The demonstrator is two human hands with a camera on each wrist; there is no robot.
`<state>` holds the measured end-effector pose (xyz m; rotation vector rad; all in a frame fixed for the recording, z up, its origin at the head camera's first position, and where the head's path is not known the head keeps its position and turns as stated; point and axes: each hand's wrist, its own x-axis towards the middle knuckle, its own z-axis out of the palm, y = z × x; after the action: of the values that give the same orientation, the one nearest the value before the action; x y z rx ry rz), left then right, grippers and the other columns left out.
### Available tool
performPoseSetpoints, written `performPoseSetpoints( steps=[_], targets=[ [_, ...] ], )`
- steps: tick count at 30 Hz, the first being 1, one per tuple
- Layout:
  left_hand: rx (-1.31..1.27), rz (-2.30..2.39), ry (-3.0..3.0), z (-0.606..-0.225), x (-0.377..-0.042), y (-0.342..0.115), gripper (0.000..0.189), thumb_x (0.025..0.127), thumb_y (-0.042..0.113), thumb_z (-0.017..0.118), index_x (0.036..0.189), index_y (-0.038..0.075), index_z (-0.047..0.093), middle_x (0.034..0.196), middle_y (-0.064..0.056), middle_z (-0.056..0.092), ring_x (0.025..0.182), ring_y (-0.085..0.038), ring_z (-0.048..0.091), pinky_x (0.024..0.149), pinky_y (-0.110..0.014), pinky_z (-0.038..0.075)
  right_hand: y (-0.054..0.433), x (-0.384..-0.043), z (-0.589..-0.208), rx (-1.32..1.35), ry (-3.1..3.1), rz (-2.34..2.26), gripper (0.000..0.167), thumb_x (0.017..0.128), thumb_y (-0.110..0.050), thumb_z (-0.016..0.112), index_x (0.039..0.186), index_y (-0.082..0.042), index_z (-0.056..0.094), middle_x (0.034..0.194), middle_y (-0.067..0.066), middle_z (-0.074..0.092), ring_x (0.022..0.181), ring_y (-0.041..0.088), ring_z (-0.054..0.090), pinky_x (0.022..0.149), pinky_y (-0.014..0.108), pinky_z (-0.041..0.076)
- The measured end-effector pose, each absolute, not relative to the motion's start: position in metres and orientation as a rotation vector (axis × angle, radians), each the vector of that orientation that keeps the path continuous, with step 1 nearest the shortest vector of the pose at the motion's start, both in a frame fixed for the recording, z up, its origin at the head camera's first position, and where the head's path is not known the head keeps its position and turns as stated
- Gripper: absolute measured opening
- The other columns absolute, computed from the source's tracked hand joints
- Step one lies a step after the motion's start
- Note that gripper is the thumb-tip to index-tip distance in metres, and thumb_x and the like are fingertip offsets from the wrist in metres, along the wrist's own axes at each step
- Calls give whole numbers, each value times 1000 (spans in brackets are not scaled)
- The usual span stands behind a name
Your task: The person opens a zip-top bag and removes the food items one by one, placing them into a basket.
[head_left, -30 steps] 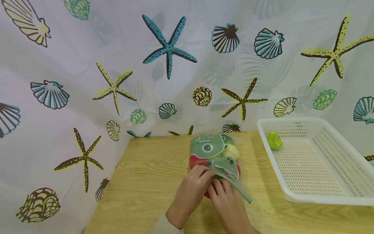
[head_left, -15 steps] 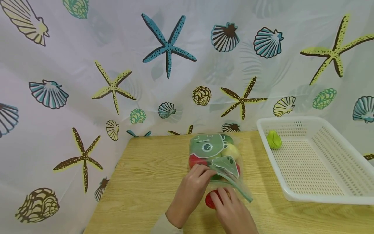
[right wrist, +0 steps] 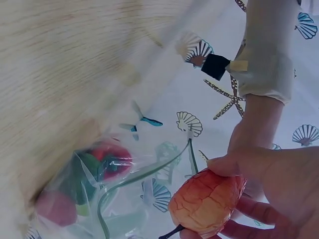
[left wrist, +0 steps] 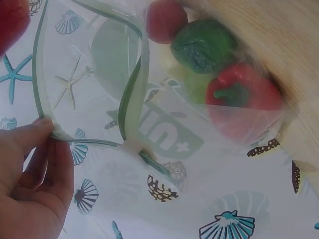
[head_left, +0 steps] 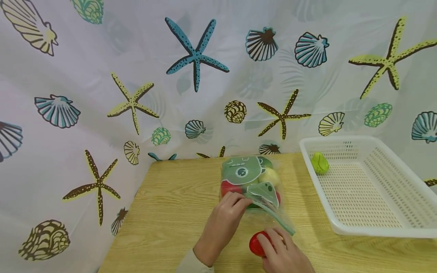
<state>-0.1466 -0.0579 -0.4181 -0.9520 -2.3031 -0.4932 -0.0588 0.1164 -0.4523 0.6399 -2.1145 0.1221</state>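
**Left hand (head_left: pixel 222 222) pinches a bag (head_left: pixel 239 170), right hand (head_left: pixel 285 252) holds a red fruit (head_left: pixel 257 244)**

At the far left hangs a white patterned cloth (head_left: pixel 85 76), and it runs behind the wooden table (head_left: pixel 164 216) too. Next comes the left hand, its thumb and fingers pinching the edge of the bag's mouth. The see-through bag lies on the table. Inside are a red pepper (left wrist: pixel 244 94), a dark green vegetable (left wrist: pixel 204 47) and a red round thing (left wrist: pixel 167 21). The red fruit is outside, near the bag's mouth, with the right hand's fingers curled around it. At the right sits a white basket (head_left: pixel 385 232), with a yellow-green fruit (head_left: pixel 320 163) inside by its left wall.
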Motion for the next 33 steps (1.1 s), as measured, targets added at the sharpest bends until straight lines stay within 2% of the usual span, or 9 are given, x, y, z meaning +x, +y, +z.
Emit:
performPoseSetpoints(
  steps=[8,14,19,23,29,30,33],
  targets=[
    [-955,-495,-2321,-418,-147,-58,24,85,12,79,106,21,75,98,6,70,93,-6,62,86,-14,56,138,-49,-440,579,-2066,133,48,93,-35,24,95,-10,66,94,9,68,78,24,59,55,32,55],
    [-977,-505,-2267,-419,-149,-58,23,82,8,80,102,18,75,95,6,68,90,-6,61,80,-14,56,165,-49,-424,534,-2037,140,50,97,-38,29,93,-6,67,92,12,67,77,28,58,55,37,53],
    [-975,-497,-2272,-419,-148,-58,22,83,8,80,102,19,75,94,6,68,90,-6,62,80,-13,56,188,-45,-404,422,-2162,177,65,102,-50,22,97,-3,66,92,14,67,80,32,58,62,42,54],
    [-968,-497,-2288,-419,-147,-57,21,85,10,79,103,19,75,95,6,68,91,-5,62,81,-13,56,208,-48,-389,292,-2271,203,79,100,-62,15,103,0,64,97,17,65,87,36,56,69,50,55],
    [-967,-498,-2287,-419,-148,-58,21,84,9,80,102,19,75,95,6,69,90,-6,61,80,-13,56,232,-56,-382,201,-2291,208,81,98,-64,16,104,3,62,100,22,64,88,41,54,67,57,55],
    [-969,-500,-2281,-420,-148,-58,22,83,9,80,102,18,75,94,6,69,90,-6,61,79,-13,56,235,-57,-383,198,-2293,207,79,98,-62,18,105,3,61,101,22,64,88,42,53,66,57,55],
    [-974,-501,-2265,-421,-149,-57,22,82,7,80,101,18,75,93,5,68,89,-6,61,78,-13,56,247,-63,-383,184,-2329,227,50,93,-44,55,109,3,60,103,24,62,91,43,52,62,60,55]
  ],
)
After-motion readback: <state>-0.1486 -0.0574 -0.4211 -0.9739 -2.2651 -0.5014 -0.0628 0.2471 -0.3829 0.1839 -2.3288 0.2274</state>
